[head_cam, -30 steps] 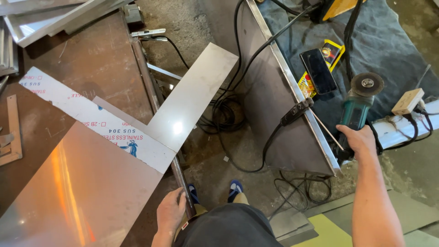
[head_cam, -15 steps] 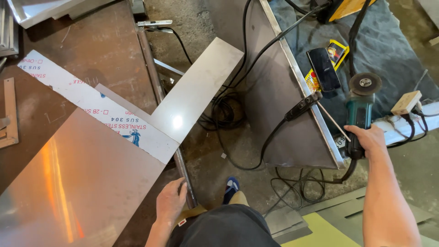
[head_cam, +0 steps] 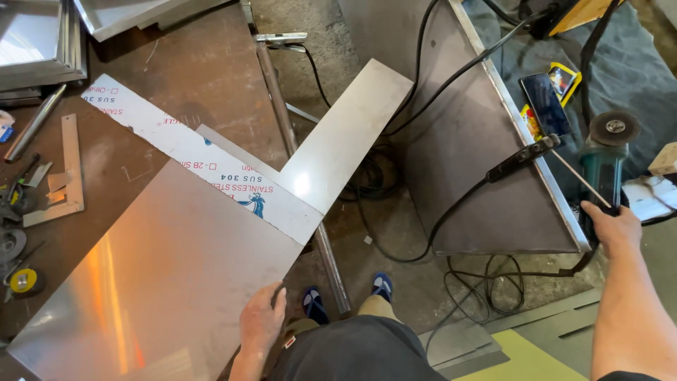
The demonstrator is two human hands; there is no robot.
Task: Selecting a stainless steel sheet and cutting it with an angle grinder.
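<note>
Gripping the green-bodied angle grinder (head_cam: 605,173) with my closed right hand (head_cam: 615,227), I press my flat, open left hand (head_cam: 261,321) on the shiny stainless steel sheet (head_cam: 176,282), steadying it firmly.

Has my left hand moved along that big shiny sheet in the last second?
Cannot tell. The left hand rests at the steel sheet's near edge as before; the camera itself shifted, so any small slide along that edge is unclear.

Left hand (head_cam: 259,319) on steel sheet (head_cam: 162,282) atop workbench (head_cam: 204,77); angle grinder (head_cam: 605,166) far right, under right hand (head_cam: 612,224).
</note>
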